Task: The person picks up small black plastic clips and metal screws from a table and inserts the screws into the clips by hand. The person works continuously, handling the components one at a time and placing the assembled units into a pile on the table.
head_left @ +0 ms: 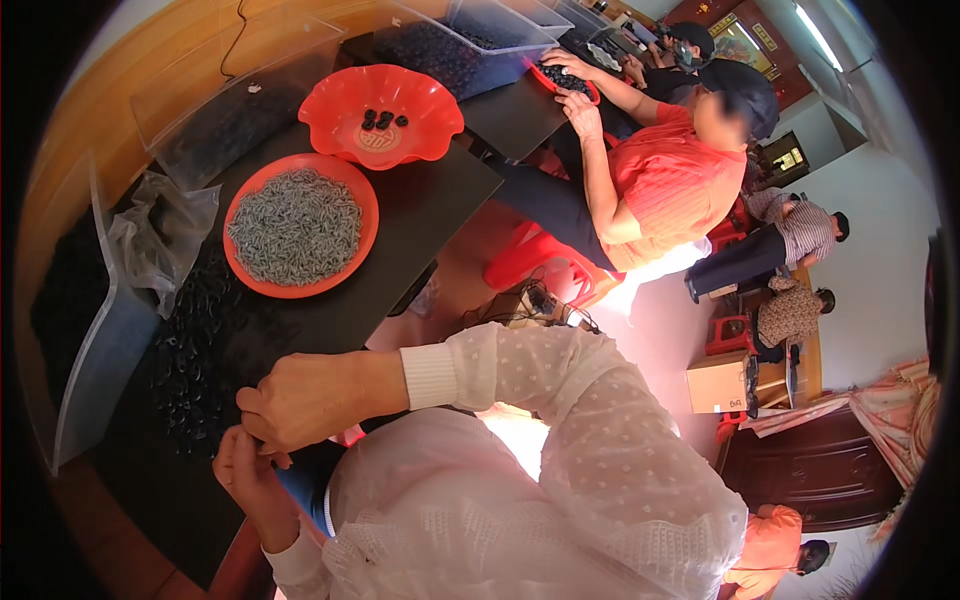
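Note:
My right hand reaches over the table edge, its fingers bent and pressed together. Just below it is my left hand, fingers curled in a pinch and meeting the right fingertips. What they grip between them is too small and covered to make out. Beside both hands, loose small black curved pieces lie heaped on the dark table. Farther off, an orange-red round tray holds a heap of small grey metal-looking pieces. Behind it a red scalloped bowl contains several black ring-like parts.
A clear plastic bin tilts at the left, with a crumpled clear bag by it. More clear bins stand along the back. A person in a red shirt works at the adjoining table. A red stool is nearby.

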The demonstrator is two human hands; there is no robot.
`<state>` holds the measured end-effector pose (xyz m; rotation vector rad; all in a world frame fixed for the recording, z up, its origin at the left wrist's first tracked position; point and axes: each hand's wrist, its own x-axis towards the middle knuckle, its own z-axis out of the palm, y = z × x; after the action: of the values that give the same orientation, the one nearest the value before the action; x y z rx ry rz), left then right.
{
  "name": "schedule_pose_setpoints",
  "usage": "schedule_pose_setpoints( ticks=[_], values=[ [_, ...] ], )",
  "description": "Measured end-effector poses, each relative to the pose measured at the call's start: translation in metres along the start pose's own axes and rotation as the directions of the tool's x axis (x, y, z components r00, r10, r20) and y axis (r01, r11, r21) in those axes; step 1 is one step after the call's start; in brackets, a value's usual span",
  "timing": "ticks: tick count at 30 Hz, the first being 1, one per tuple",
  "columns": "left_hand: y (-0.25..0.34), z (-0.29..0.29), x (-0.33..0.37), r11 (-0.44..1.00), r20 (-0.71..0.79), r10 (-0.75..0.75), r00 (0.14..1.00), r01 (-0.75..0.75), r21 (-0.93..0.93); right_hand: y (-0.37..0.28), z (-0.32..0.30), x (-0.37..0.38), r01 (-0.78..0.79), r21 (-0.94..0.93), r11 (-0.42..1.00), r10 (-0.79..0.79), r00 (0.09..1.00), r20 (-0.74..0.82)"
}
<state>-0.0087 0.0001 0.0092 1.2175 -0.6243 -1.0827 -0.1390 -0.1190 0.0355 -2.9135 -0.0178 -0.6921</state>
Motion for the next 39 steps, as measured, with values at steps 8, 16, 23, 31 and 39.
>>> schedule_pose_setpoints(
  ticks=[8,16,23,31,39],
  values=[
    [-0.007,-0.012,0.001,1.000,-0.001,-0.017,1.000,0.017,0.012,-0.004,0.003,0.001,-0.047,-0.001,0.999,0.047,0.999,-0.023],
    [-0.013,-0.008,0.003,1.000,0.000,-0.016,1.000,0.016,0.014,0.006,0.005,-0.005,-0.026,0.015,1.000,0.027,0.999,-0.044],
    [-0.024,-0.014,0.005,0.999,-0.030,-0.029,0.999,0.029,0.013,0.008,-0.002,-0.003,-0.080,0.205,0.976,0.078,0.997,0.020],
    [-0.007,-0.017,-0.001,0.996,0.047,-0.084,0.995,0.086,-0.034,0.006,0.009,-0.002,-0.107,0.122,0.987,0.106,0.994,0.020],
    [-0.009,-0.017,0.000,0.997,0.127,-0.050,0.991,0.057,-0.056,0.005,0.009,0.003,-0.105,0.145,0.984,0.095,0.993,0.069]
  ],
)
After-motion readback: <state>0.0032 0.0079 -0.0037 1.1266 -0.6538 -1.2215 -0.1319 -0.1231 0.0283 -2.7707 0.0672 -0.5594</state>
